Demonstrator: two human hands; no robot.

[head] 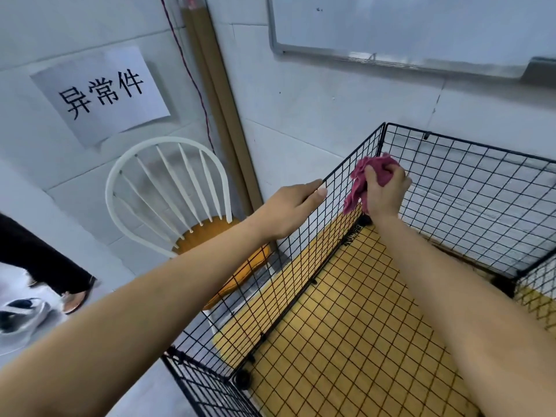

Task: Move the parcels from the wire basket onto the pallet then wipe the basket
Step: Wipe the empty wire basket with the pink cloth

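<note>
Cloth (370, 173), pink and crumpled, sits bunched in my right hand (385, 192), whose fingers curl tight round it and hold it against the inner face of the left wall of the black wire basket (469, 188), near the far corner. My left hand (289, 211) clasps that same wall's top rim, thumb inside and fingers outside. A white spindle-back chair (168, 188) with an orange cushion stands just beside the basket.

Left hand (290, 210), right hand (385, 192): fingers (305, 188) curled.
</note>
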